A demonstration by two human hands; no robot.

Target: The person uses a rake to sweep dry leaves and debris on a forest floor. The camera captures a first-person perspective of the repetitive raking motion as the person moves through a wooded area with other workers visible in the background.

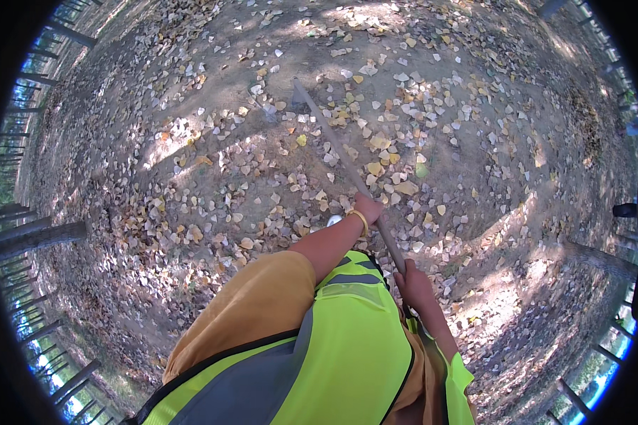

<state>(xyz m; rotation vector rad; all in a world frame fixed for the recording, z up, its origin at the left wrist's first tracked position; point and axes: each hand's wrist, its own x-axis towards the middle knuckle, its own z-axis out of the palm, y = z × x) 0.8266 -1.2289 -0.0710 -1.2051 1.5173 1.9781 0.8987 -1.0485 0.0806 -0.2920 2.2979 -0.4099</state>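
Note:
My left hand (369, 208) grips the middle of a long wooden handle (340, 151), and a yellow band circles that wrist. Lower down, close to my body, my right hand (416, 284) is closed around the same shaft near its end. The handle slants away from me to the upper left. At its far end a dark, flat, triangular tool head (299, 97) meets the leaf-strewn ground (218, 98); it looks like a hoe blade, but blur hides its exact form. A small white thing (334, 220), perhaps a shoe tip, shows beside my left wrist.
Dry yellow and pale leaves (399, 186) cover the soil all around. A tree trunk (42, 239) stands at the left and another trunk (601, 259) at the right. Rows of thinner trunks line the rim. My high-visibility vest (351, 345) fills the lower middle.

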